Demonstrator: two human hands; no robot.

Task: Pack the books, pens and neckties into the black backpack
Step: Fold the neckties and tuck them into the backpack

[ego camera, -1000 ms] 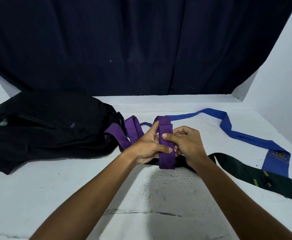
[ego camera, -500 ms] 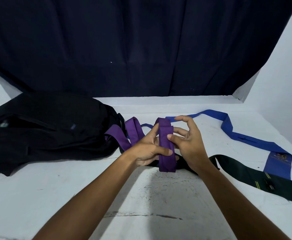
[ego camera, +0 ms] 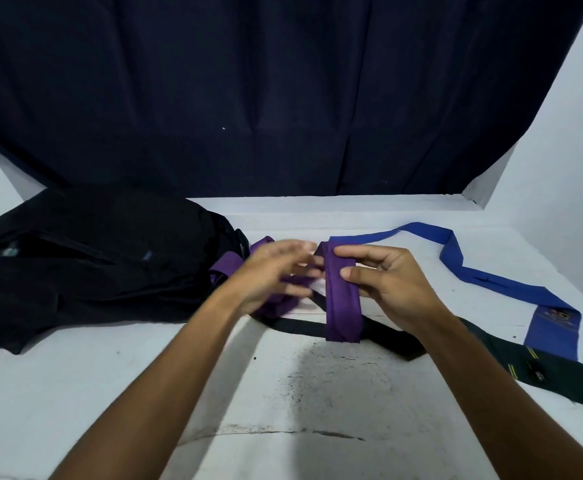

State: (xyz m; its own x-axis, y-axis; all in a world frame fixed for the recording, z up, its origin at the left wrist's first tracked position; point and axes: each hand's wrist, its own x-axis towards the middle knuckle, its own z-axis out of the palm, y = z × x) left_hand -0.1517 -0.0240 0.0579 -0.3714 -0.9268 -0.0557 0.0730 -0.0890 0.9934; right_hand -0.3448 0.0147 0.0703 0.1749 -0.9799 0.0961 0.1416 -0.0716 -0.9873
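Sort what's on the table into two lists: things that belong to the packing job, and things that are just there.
Part of the job:
- purple necktie, pinched by the right hand; the blurred left hand is beside it
- blue necktie
- dark green necktie
- black backpack

Just there:
- dark curtain
- white table
- black strap under the purple necktie; cannot tell what it belongs to
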